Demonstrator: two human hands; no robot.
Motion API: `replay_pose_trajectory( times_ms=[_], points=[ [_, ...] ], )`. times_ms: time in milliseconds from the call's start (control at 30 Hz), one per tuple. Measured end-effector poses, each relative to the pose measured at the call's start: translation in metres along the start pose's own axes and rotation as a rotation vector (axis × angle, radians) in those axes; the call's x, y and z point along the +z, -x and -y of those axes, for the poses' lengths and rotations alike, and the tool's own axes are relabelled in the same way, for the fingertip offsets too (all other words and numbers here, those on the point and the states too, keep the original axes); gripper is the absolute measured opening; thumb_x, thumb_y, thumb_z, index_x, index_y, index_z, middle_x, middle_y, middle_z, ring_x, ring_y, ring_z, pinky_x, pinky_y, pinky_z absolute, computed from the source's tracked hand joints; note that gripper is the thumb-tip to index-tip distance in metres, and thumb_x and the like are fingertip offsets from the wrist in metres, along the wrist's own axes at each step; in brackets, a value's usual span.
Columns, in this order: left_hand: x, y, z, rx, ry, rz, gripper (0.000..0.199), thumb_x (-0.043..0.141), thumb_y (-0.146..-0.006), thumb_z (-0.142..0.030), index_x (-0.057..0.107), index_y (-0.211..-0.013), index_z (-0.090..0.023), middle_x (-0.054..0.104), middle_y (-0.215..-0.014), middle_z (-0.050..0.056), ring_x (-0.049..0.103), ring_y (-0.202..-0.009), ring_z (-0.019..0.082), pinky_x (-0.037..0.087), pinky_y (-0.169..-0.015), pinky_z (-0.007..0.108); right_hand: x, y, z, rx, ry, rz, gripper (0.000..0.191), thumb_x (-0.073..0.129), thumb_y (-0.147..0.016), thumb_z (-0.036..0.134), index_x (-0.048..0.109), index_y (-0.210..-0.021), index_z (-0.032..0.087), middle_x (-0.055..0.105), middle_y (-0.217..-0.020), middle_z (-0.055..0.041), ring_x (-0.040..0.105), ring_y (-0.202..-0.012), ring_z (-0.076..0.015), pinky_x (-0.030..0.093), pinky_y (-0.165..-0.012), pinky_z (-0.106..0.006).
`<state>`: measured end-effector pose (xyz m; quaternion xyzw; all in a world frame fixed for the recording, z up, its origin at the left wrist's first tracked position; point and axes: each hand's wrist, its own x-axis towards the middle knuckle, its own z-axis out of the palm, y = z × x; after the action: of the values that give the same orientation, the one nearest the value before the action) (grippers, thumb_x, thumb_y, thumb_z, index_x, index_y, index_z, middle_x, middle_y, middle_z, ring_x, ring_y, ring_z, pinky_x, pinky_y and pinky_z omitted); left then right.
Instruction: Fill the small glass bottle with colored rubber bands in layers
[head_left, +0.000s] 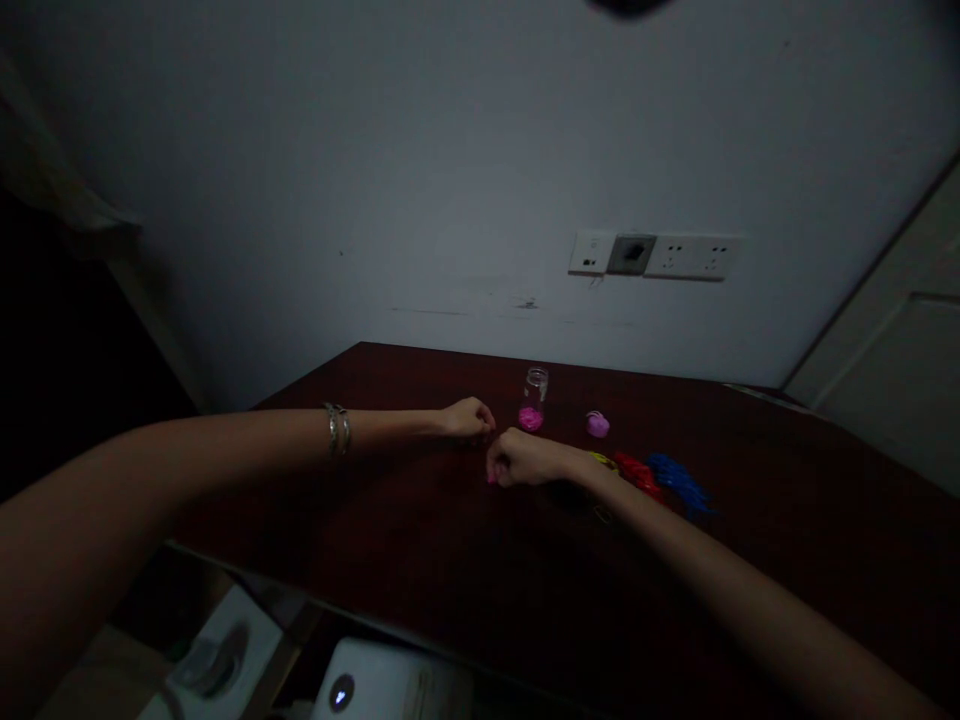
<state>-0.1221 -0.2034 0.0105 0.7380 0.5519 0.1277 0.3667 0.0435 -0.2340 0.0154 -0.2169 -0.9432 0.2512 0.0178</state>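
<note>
In the head view, the left arm reaches in almost level from the left, a silvery bracelet (pixel 338 429) round the forearm. Its left hand (pixel 469 418) is held low over the dark red table (pixel 420 540), wrist nearly straight, fingers curled narrow and tips turned to the right; I can't tell whether they grip anything.

The right arm slants in from the near right. The right hand (pixel 523 458) bends at the wrist, knuckles up, fingers folded down and pointing left, just beside the left hand and a little nearer. Pink shows at its fingertips, but I can't tell if that is something pinched.

Just beyond the hands stands a clear jar (pixel 536 385), upright, with pink bits (pixel 531 419) at the bottom. To its right lies a small mauve bundle (pixel 598 425). Behind the right forearm lie yellow strands (pixel 604 461), partly hidden, then red strands (pixel 637 474), and blue strands (pixel 679 483) farthest right.
</note>
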Motion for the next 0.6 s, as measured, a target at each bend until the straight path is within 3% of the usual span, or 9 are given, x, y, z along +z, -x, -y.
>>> replay_pose_trajectory(
  times_ms=[133, 267, 367, 433, 600],
  points=[
    [0.0, -0.004, -0.001, 0.028, 0.016, -0.023, 0.022, 0.047, -0.067, -0.009, 0.062, -0.083, -0.011, 0.056, -0.059, -0.001, 0.048, -0.047, 0.007, 0.036, -0.043, 0.016, -0.029, 0.015, -0.004, 0.031, -0.194, -0.236, 0.019, 0.055, -0.066, 0.011, 0.067, -0.081, 0.012, 0.061, -0.063, -0.0005, 0.055, -0.057, -0.0099, 0.04, -0.051, -0.019],
    [0.001, -0.005, -0.004, -0.025, 0.04, -0.042, 0.026, 0.046, -0.068, -0.007, 0.059, -0.091, -0.011, 0.059, -0.066, 0.001, 0.049, -0.048, 0.007, 0.036, -0.042, 0.016, -0.068, 0.026, -0.018, 0.053, -0.364, -0.7, 0.015, 0.061, -0.069, 0.025, 0.066, -0.078, 0.015, 0.065, -0.069, -0.0029, 0.058, -0.062, -0.0127, 0.045, -0.059, -0.025],
    [0.002, -0.005, -0.005, -0.04, 0.024, -0.022, 0.027, 0.046, -0.071, -0.008, 0.058, -0.094, -0.01, 0.061, -0.072, 0.003, 0.05, -0.05, 0.007, 0.037, -0.043, 0.016, -0.084, 0.024, -0.038, 0.071, -0.388, -0.994, 0.018, 0.065, -0.065, 0.031, 0.065, -0.074, 0.015, 0.066, -0.071, -0.0045, 0.059, -0.065, -0.0146, 0.047, -0.063, -0.029],
    [0.003, -0.004, -0.005, -0.04, 0.011, -0.014, 0.026, 0.045, -0.072, -0.009, 0.057, -0.095, -0.01, 0.062, -0.075, 0.005, 0.05, -0.05, 0.007, 0.037, -0.043, 0.016, -0.085, 0.019, -0.052, 0.081, -0.378, -1.08, 0.021, 0.065, -0.064, 0.033, 0.065, -0.074, 0.014, 0.066, -0.071, -0.005, 0.059, -0.065, -0.0152, 0.047, -0.064, -0.03],
    [0.003, 0.001, -0.009, -0.043, -0.002, 0.002, 0.026, 0.045, -0.073, -0.009, 0.057, -0.097, -0.01, 0.063, -0.077, 0.005, 0.05, -0.051, 0.006, 0.037, -0.044, 0.015, -0.078, 0.008, -0.075, 0.1, -0.311, -1.118, 0.026, 0.064, -0.066, 0.036, 0.065, -0.077, 0.013, 0.065, -0.072, -0.0052, 0.057, -0.065, -0.0148, 0.046, -0.064, -0.029]
  ],
)
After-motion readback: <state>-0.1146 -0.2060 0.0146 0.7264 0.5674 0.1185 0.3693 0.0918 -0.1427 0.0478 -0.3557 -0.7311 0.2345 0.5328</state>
